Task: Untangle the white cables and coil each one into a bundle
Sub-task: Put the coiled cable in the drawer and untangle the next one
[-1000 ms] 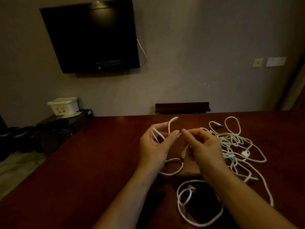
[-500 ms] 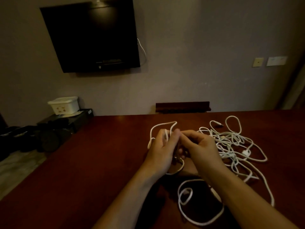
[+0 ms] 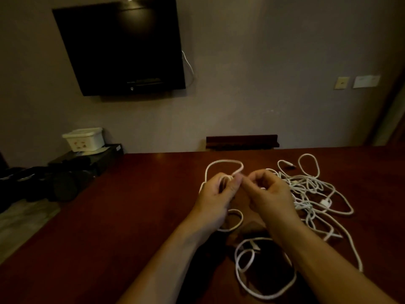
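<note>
Over table, hands pinching cable

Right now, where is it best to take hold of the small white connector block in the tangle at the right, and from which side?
Probably pinch the white connector block by its two long sides, coming from above. It lies flat on the table, with cable strands of the tangle close around it.

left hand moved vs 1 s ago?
Yes, slightly. The left hand has closed in toward the right hand, away from the TV side; their fingertips now nearly meet over the white cable.
</note>
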Demonstrator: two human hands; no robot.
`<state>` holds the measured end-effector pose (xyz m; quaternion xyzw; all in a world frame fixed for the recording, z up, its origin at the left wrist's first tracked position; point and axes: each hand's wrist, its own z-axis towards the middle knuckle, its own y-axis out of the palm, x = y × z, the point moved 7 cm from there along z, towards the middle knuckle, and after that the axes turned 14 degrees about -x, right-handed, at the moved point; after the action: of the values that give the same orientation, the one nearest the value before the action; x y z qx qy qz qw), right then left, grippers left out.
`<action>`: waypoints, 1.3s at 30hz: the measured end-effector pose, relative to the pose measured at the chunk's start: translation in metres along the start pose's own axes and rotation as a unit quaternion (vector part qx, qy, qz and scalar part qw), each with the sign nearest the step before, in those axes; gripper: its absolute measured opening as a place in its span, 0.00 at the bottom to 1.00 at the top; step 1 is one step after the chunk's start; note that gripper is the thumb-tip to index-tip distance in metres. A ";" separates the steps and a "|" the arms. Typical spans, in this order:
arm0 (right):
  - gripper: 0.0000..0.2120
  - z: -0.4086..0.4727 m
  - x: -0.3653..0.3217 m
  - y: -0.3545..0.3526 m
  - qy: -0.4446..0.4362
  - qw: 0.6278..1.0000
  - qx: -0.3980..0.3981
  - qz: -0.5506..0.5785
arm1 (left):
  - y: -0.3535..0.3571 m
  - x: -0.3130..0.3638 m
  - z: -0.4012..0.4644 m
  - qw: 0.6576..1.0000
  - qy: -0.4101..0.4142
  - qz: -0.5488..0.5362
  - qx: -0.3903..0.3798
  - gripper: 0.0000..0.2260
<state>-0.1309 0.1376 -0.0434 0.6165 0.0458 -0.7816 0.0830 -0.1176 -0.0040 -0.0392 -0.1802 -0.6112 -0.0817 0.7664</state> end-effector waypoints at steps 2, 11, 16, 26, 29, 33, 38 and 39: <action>0.12 0.001 0.006 0.002 0.044 0.994 0.005 0.097 | -0.001 0.005 -0.002 1.000 0.015 0.015 0.005 0.22; 0.18 -0.011 -0.023 0.017 -0.165 0.944 -0.005 -0.287 | -0.010 0.011 -0.006 0.993 0.052 0.084 0.058 0.24; 0.14 -0.016 -0.026 0.013 -0.184 0.933 0.029 -0.308 | -0.016 0.011 -0.008 0.992 0.055 0.016 0.111 0.22; 0.09 -0.017 -0.027 0.037 -0.182 0.945 -0.100 -0.254 | -0.016 0.016 -0.009 0.977 0.054 -0.189 0.076 0.14; 0.12 -0.022 -0.036 0.037 -0.227 0.930 -0.072 -0.280 | -0.011 0.017 -0.010 0.987 0.029 -0.135 0.083 0.25; 0.14 -0.025 -0.038 0.038 -0.216 0.935 -0.054 -0.276 | -0.012 0.015 -0.010 0.992 -0.004 -0.074 0.104 0.21; 0.06 -0.022 -0.034 0.043 -0.211 0.908 -0.099 -0.349 | -0.027 0.001 -0.010 0.947 -0.029 -0.241 0.212 0.23; 0.07 -0.021 -0.032 0.045 -0.208 0.893 -0.108 -0.384 | -0.030 -0.002 -0.008 0.929 -0.025 -0.297 0.218 0.22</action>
<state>-0.0950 0.0999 -0.0163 0.3618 0.3450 -0.8531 -0.1495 -0.1210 -0.0353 -0.0372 0.1788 -0.6584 -0.1662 0.7120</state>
